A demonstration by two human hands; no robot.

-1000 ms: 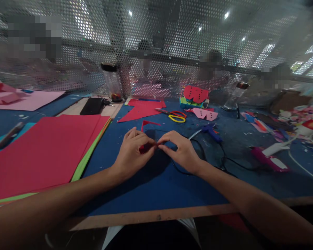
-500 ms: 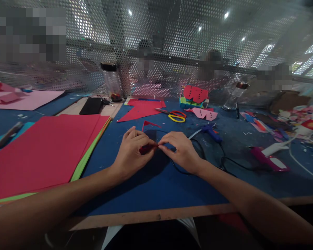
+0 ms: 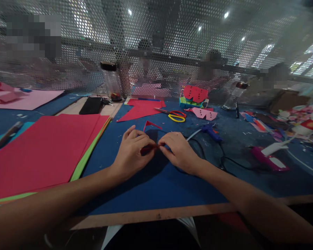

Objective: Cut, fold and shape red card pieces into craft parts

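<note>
Two bare hands working a small red paper piece [image 3: 148, 149] over the blue desk [image 3: 151, 194], head view. The left hand [image 3: 130, 152] and right hand [image 3: 178, 151] are meeting at mid-desk, each pinching one end of the piece, which is lying low between them, just above or on the desk surface; which of the two cannot be told. The step in hand appears to be a fold or crease pressed along this narrow strip. The fingers [image 3: 142, 143] of the left hand are curling together over the strip's left end, thumb beneath. Those of the right hand are closing thumb against forefinger on the right end, with the remaining fingers arching over it. Both wrists are resting low and both forearms are converging from the near edge. In judgement, any further pressing is calling for an even pinch from both sides, so that the thin paper is not twisting or tearing. A stack of red sheets [image 3: 41, 149] is lying well apart to the left. A red triangular offcut [image 3: 151, 124], scissors [image 3: 176, 115] and a blue glue gun [image 3: 211, 132] are lying beyond the hands.
</note>
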